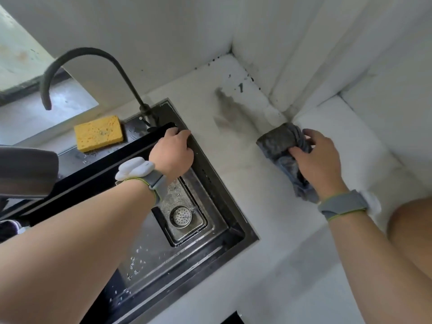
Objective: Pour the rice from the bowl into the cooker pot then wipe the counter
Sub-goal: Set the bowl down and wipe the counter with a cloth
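Here: right hand grips bunched grey cloth, pressing it on white counter near wall corner. Dark smear on counter just beyond cloth. Left hand curls over black rack across sink. Yellow sponge behind sink, beside black faucet. Bowl, cooker pot not seen.

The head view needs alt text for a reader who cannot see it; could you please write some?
A person's right hand grips a grey cloth on a white counter, near a dark smear. The left hand holds a black rack over the wet sink; a yellow sponge lies behind.
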A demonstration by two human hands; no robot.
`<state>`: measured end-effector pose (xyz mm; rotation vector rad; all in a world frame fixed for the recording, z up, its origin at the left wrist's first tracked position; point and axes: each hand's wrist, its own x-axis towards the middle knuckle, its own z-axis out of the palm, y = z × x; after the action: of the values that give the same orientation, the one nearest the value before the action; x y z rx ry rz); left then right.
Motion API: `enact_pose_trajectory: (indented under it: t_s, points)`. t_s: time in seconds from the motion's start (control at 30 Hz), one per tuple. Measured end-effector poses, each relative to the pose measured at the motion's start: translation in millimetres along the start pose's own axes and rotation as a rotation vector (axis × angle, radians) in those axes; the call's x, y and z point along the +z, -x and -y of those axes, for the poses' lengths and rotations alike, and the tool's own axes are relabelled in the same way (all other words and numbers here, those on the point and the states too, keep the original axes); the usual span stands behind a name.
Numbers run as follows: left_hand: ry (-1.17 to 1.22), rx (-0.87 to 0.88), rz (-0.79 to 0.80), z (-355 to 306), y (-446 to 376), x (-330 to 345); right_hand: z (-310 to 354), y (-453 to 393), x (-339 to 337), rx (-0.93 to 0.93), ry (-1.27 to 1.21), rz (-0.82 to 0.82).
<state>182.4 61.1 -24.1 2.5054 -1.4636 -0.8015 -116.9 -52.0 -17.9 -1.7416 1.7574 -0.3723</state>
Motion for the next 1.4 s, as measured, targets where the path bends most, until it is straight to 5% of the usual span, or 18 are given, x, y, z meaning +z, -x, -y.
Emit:
enact_pose_trajectory:
  t_s: [0.47,0.7,0.87,1.13,1.27,1.4]
  points:
    - [-0.231,-0.027,0.101,2,-30,-24,-3,30,65,0.068,0.416,-0.296]
    - [-0.271,-0.013,0.129,2,-34,-26,13,49,77,-0.293,0.276,-0.136]
    - [-0.276,-0.041,0.161,4,-37,-27,6,3,59,-0.081,0.145,-0.377]
    - [-0.196,-0.076,0.176,6,-37,-20,41,-10,99,-0.233,0.314,-0.268]
    - [-0.188,-0.094,0.206,4,-37,-23,73,-20,110,-0.278,0.158,-0.106]
    - [-0.171,-0.092,0.205,3,-33,-22,66,-38,93,-0.135,0.035,-0.301]
